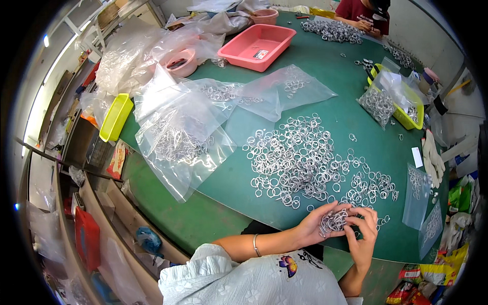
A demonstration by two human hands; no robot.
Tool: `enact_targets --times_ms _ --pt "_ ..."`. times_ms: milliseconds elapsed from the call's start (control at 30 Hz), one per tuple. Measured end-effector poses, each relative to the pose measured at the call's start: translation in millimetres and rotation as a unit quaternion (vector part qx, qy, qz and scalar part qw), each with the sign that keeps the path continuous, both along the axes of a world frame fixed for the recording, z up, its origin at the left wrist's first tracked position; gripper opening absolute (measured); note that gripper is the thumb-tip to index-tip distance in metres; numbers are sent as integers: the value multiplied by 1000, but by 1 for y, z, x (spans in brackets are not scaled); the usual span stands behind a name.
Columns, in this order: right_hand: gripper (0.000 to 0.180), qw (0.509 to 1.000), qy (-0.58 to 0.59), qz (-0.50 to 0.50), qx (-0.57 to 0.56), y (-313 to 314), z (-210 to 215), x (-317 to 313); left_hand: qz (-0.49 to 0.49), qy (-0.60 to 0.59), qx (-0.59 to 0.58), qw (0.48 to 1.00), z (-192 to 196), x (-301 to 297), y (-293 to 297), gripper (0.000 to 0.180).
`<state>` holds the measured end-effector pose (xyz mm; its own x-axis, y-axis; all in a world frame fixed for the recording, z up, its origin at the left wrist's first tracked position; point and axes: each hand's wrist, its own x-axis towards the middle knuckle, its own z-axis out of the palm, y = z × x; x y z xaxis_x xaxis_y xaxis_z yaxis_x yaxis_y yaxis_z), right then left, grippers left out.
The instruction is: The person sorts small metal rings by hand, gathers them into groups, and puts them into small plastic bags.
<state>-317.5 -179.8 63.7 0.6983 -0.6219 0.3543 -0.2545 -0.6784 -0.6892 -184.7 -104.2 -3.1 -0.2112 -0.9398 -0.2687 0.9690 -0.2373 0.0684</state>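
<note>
A bunch of silver metal rings (333, 222) sits in the cupped palm of my left hand (309, 225), just over the table's near edge. From the right, my right hand (365, 235) meets the bunch, thumb and fingers curled in at its side; how many rings its fingertips grip is hidden. Beyond both hands a wide heap of the same loose rings (292, 157) covers the table. A thinner scatter of rings (373, 185) lies just past my right hand.
Clear plastic bags of rings (178, 137) lie left on the green table (351, 112). A pink tray (259, 47) stands farther back. At right are a yellow-green basket (414, 109), flat bags (417, 190) and gloves (432, 157). Another person (363, 18) sits at the far end.
</note>
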Motion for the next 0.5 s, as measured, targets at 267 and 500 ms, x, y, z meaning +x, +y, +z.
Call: enact_targets --times_ms 267,500 --pt "5 988 -83 -65 110 -3 -27 -15 125 7 36 991 13 42 26 28" --pt "5 987 -46 -36 150 7 -33 -12 456 3 147 877 19 141 111 21"
